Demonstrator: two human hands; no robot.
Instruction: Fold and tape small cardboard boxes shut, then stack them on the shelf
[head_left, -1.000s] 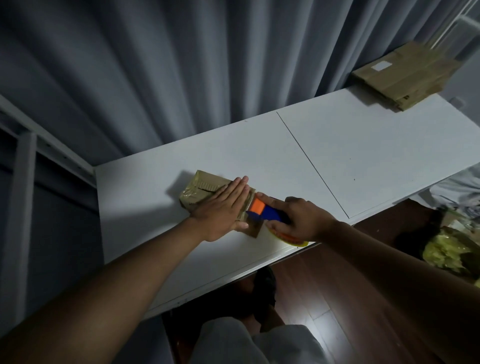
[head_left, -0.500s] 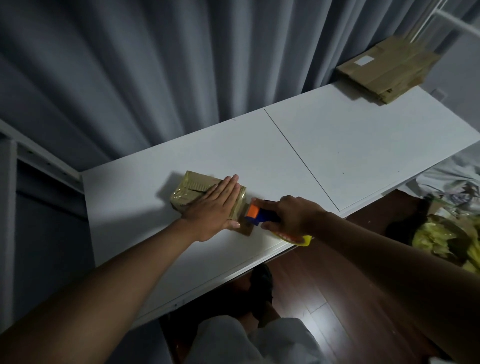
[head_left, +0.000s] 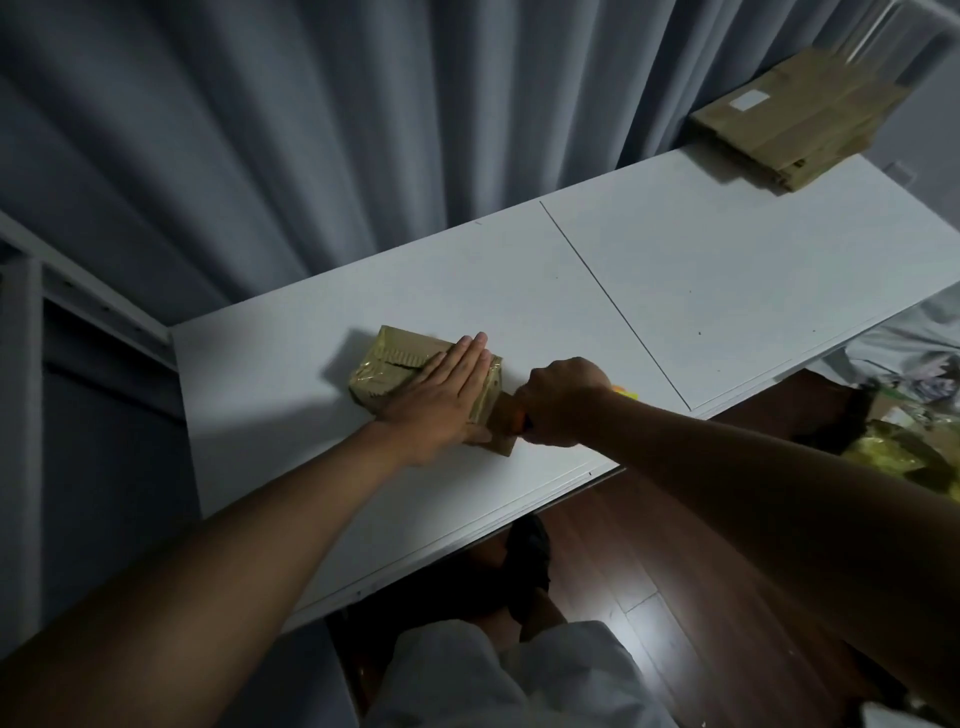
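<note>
The small cardboard box (head_left: 410, 375) lies on the white tabletop (head_left: 727, 280) near its front edge, wrapped in glossy clear tape that catches the light, with a torn-looking flap seam showing on its top beyond the fingertips. The left hand (head_left: 441, 400) lies flat across the box's near half, fingers (head_left: 470, 358) straight and pressed together, palm down, holding the box against the tabletop. Just to the right of those fingers, at the box's right end, a brown strip of tape (head_left: 503, 427) runs down the side and onto the tabletop. The right hand (head_left: 563, 400) is curled in a fist around a tape dispenser (head_left: 521, 423), of which only an orange sliver beside the knuckles and a bit of yellow (head_left: 623, 406) past the wrist show; its front sits right against the box's end. Well beyond both hands, at the far right corner of the tabletop, a stack of flattened cardboard boxes (head_left: 789, 124) with a white label rests against the grey curtain (head_left: 363, 130) that hangs behind. To the left of the left forearm stands a white metal frame (head_left: 78, 291). Below the tabletop's edge are dark wooden floorboards (head_left: 649, 571), and at the far right a heap of yellowish packaging (head_left: 898, 457).
</note>
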